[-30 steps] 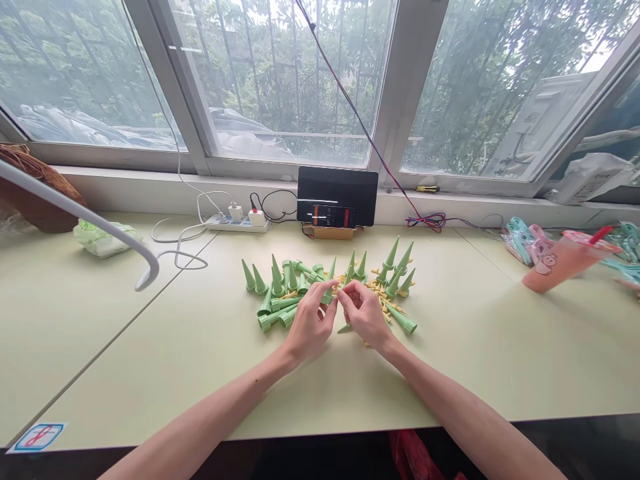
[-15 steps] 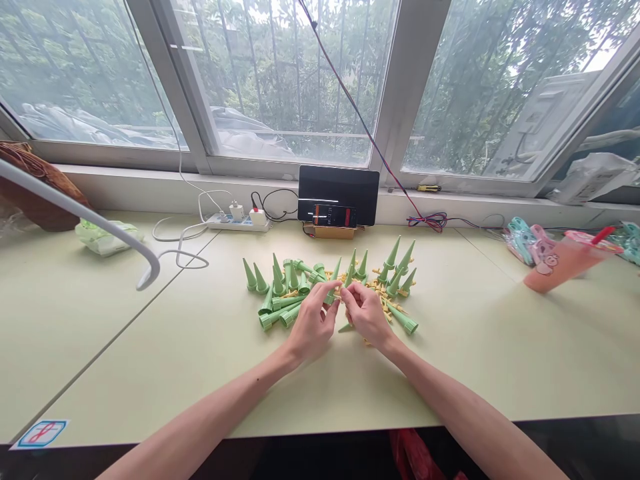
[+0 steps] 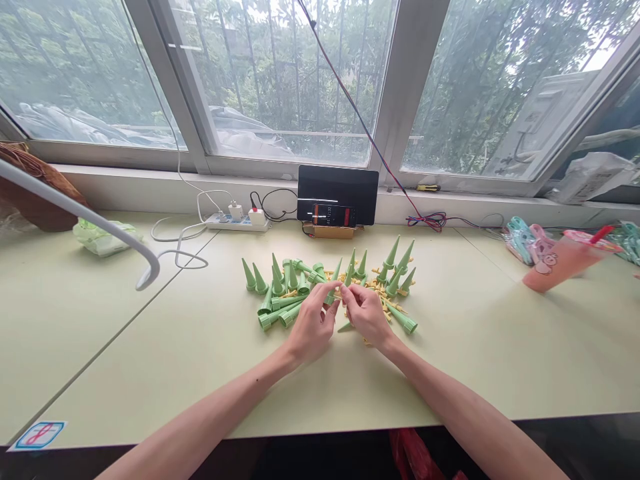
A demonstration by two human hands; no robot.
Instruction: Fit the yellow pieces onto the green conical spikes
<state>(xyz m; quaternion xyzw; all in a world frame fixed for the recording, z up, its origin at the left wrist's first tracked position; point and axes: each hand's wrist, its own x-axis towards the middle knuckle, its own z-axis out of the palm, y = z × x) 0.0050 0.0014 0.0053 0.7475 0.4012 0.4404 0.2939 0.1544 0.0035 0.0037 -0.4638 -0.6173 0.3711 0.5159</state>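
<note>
My left hand [image 3: 314, 321] and my right hand [image 3: 367, 315] meet above the middle of a pile of plastic parts. Both are closed in a pinch, fingertips almost touching. Between them shows a small yellow plastic piece [image 3: 338, 297], mostly hidden by the fingers. Just beyond the fingertips, green plastic spikes [image 3: 349, 275] stand point up. More hollow green spikes [image 3: 273, 320] lie on their sides left of my left hand. Small yellow pieces [image 3: 387, 300] are scattered beside and behind my right hand, with another green spike [image 3: 404, 321] lying there, its ribbed wide end toward me.
A phone [image 3: 334, 215] showing a timer leans on a dark tablet [image 3: 337, 190] behind the pile. A power strip [image 3: 237, 221] with cables lies back left. A drink cup [image 3: 565, 263] tilts in view at right. A pale curved bar [image 3: 100, 227] crosses the left side.
Both hands stay at nearly the same place, still pinched together; only the fingertips shift slightly. The surrounding spikes and yellow pieces have not visibly moved.
</note>
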